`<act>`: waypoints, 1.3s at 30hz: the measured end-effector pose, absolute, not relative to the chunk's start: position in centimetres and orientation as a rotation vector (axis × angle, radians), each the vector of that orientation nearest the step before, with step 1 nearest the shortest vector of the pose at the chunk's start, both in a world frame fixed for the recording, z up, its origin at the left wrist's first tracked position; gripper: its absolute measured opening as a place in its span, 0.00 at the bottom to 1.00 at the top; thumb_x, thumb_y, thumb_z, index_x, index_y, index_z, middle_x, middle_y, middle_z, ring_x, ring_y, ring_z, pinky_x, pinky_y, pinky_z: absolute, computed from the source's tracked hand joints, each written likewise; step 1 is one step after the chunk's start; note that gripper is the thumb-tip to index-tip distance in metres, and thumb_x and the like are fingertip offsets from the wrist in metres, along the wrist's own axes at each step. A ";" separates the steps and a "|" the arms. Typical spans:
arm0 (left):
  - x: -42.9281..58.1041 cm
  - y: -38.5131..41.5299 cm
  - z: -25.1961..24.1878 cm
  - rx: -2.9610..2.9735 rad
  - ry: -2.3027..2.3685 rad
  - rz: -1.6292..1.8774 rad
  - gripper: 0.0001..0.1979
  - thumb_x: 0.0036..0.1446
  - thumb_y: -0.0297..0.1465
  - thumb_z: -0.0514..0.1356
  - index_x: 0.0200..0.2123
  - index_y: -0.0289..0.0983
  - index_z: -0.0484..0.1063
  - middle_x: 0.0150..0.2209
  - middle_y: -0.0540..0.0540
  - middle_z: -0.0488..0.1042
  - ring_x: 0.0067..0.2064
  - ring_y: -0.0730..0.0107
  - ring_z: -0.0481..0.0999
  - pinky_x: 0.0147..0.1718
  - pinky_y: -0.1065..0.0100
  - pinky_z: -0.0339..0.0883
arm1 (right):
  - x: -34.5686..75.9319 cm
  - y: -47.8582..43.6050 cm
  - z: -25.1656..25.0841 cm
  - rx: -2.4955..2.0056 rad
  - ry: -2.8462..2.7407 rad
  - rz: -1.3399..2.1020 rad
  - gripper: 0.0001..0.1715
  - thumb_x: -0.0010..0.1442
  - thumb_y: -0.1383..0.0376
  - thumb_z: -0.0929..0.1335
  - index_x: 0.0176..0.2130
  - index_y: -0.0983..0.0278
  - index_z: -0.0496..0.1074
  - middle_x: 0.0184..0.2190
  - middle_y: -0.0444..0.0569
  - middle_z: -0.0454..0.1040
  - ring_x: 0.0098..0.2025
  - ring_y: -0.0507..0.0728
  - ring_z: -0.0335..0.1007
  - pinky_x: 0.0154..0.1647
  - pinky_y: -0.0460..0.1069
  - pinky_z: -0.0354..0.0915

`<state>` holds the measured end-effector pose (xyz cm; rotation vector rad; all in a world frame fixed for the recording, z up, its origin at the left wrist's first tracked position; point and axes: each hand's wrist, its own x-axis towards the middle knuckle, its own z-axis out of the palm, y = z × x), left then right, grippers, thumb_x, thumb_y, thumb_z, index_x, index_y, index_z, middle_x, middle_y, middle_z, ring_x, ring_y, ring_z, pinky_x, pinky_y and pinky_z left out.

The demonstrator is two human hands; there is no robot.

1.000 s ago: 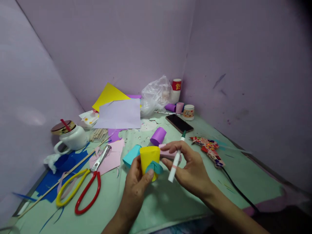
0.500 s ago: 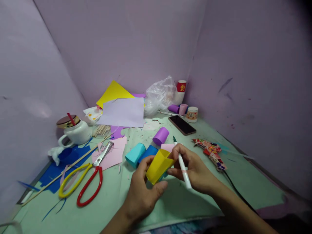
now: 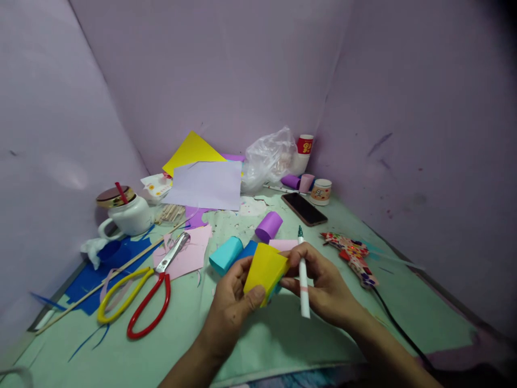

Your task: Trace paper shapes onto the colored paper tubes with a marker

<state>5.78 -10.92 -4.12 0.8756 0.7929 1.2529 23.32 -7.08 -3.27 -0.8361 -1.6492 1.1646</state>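
My left hand (image 3: 232, 304) grips a yellow paper tube (image 3: 265, 271), thumb across its lower edge. My right hand (image 3: 323, 283) pinches the tube's right end and also holds a white marker (image 3: 302, 280) with a green tip pointing up and away. Just behind the tube lie a turquoise paper tube (image 3: 225, 255), a blue paper tube (image 3: 247, 250), a purple paper tube (image 3: 269, 226) and a pink paper piece (image 3: 283, 245) on the green table (image 3: 181, 323).
Red-and-yellow scissors (image 3: 139, 293) and a long wooden stick (image 3: 109, 277) lie at left, near a white lidded mug (image 3: 123, 213). Paper sheets (image 3: 205, 183), a plastic bag (image 3: 269, 156), small cups (image 3: 322, 191) and a phone (image 3: 304, 208) sit behind. A patterned glue gun (image 3: 355, 258) with black cord lies right.
The yellow tube was upright in my left hand, was tipped over, and now lies sideways between both hands. The marker has swung from pointing down-left to tip up.
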 end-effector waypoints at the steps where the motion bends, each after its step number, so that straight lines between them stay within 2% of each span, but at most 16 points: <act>1: 5.8 -10.9 -4.1 0.857 0.779 1.246 0.25 0.48 0.36 0.67 0.50 0.35 0.71 0.49 0.36 0.76 0.48 0.50 0.74 0.40 0.63 0.69 | 23.3 -7.2 -3.3 -0.823 -1.637 1.175 0.15 0.50 0.70 0.72 0.32 0.60 0.61 0.36 0.46 0.74 0.32 0.52 0.71 0.31 0.47 0.68; 6: 5.8 -10.9 -3.5 0.611 0.663 1.212 0.17 0.52 0.33 0.65 0.45 0.34 0.76 0.42 0.39 0.78 0.38 0.61 0.77 0.35 0.65 0.71 | 23.3 -7.4 -2.7 -0.739 -1.628 1.187 0.15 0.52 0.71 0.73 0.34 0.60 0.62 0.51 0.50 0.72 0.40 0.53 0.75 0.38 0.49 0.72; 9: 5.4 -10.8 -3.1 0.466 0.643 1.192 0.11 0.54 0.31 0.61 0.40 0.32 0.77 0.36 0.40 0.79 0.32 0.63 0.77 0.29 0.65 0.72 | 23.6 -7.4 -2.2 -0.666 -1.641 1.226 0.15 0.53 0.70 0.72 0.34 0.60 0.63 0.54 0.51 0.71 0.47 0.56 0.74 0.45 0.53 0.72; 11: 5.2 -10.6 -2.9 0.405 0.646 1.160 0.11 0.56 0.30 0.59 0.36 0.30 0.78 0.31 0.39 0.79 0.29 0.62 0.77 0.26 0.65 0.71 | 24.0 -7.3 -1.9 -0.623 -1.587 1.268 0.16 0.52 0.70 0.73 0.34 0.60 0.63 0.52 0.51 0.73 0.51 0.58 0.73 0.48 0.55 0.71; 13: 4.9 -10.5 -2.8 0.345 0.644 1.114 0.11 0.57 0.29 0.57 0.33 0.29 0.78 0.29 0.38 0.79 0.28 0.62 0.77 0.25 0.66 0.71 | 24.5 -7.1 -1.7 -0.604 -1.488 1.301 0.17 0.50 0.71 0.75 0.33 0.60 0.63 0.49 0.50 0.76 0.49 0.57 0.74 0.47 0.55 0.72; 17: 4.7 -10.3 -2.9 0.267 0.634 1.033 0.11 0.57 0.29 0.57 0.36 0.30 0.77 0.29 0.38 0.78 0.25 0.65 0.75 0.21 0.69 0.68 | 25.1 -6.9 -1.5 -0.617 -1.325 1.329 0.18 0.47 0.72 0.76 0.29 0.62 0.63 0.41 0.49 0.79 0.40 0.56 0.78 0.38 0.50 0.74; 20: 4.9 -10.3 -3.0 0.296 0.670 1.025 0.10 0.56 0.29 0.58 0.36 0.31 0.77 0.28 0.39 0.78 0.24 0.65 0.75 0.20 0.69 0.67 | 24.9 -6.8 -1.3 -0.606 -1.298 1.365 0.19 0.46 0.72 0.76 0.27 0.62 0.62 0.41 0.50 0.79 0.43 0.57 0.77 0.39 0.50 0.73; 24: 5.6 -10.5 -3.2 0.446 0.755 1.064 0.08 0.54 0.28 0.61 0.36 0.32 0.78 0.26 0.42 0.78 0.24 0.64 0.75 0.19 0.68 0.68 | 24.0 -6.7 -1.2 -0.592 -1.397 1.402 0.18 0.45 0.73 0.75 0.28 0.63 0.63 0.44 0.50 0.76 0.49 0.57 0.73 0.46 0.52 0.70; 26: 5.9 -10.8 -3.4 0.535 0.818 1.085 0.09 0.53 0.30 0.62 0.37 0.32 0.79 0.27 0.42 0.79 0.25 0.64 0.76 0.20 0.68 0.68 | 23.7 -6.5 -1.4 -0.649 -1.459 1.381 0.18 0.44 0.74 0.74 0.28 0.63 0.62 0.36 0.46 0.75 0.39 0.53 0.73 0.38 0.47 0.69; 29: 6.2 -11.2 -3.9 0.706 0.989 1.223 0.16 0.52 0.35 0.64 0.43 0.35 0.78 0.39 0.42 0.80 0.39 0.59 0.79 0.33 0.67 0.73 | 23.7 -6.3 -1.9 -0.731 -1.530 1.348 0.17 0.44 0.73 0.74 0.28 0.63 0.62 0.24 0.38 0.65 0.23 0.46 0.61 0.23 0.42 0.60; 32: 6.4 -11.6 -4.3 0.925 1.082 1.324 0.23 0.49 0.38 0.66 0.49 0.38 0.75 0.49 0.43 0.77 0.53 0.53 0.73 0.47 0.65 0.69 | 23.9 -6.2 -1.9 -0.773 -1.615 1.282 0.15 0.45 0.74 0.72 0.28 0.63 0.63 0.22 0.37 0.63 0.22 0.46 0.56 0.21 0.41 0.57; 35: 6.2 -11.6 -4.4 1.025 1.084 1.244 0.28 0.44 0.35 0.69 0.51 0.38 0.73 0.51 0.41 0.76 0.53 0.50 0.73 0.48 0.62 0.69 | 24.0 -6.4 -1.3 -0.753 -1.757 1.157 0.13 0.47 0.75 0.71 0.28 0.63 0.64 0.22 0.37 0.63 0.22 0.46 0.57 0.21 0.41 0.57; 37: 5.9 -11.4 -4.5 1.008 1.026 1.201 0.29 0.43 0.32 0.70 0.52 0.37 0.72 0.50 0.39 0.76 0.52 0.51 0.74 0.47 0.62 0.70 | 23.9 -6.6 -0.7 -0.688 -1.788 1.113 0.12 0.48 0.75 0.71 0.28 0.63 0.65 0.25 0.40 0.68 0.26 0.48 0.64 0.26 0.43 0.63; 39: 5.5 -11.1 -4.4 0.888 0.934 1.200 0.26 0.44 0.31 0.69 0.50 0.36 0.74 0.47 0.39 0.78 0.47 0.53 0.77 0.44 0.63 0.72 | 24.1 -6.8 -0.2 -0.618 -1.670 1.140 0.12 0.49 0.74 0.71 0.28 0.62 0.65 0.32 0.45 0.75 0.34 0.52 0.72 0.34 0.46 0.68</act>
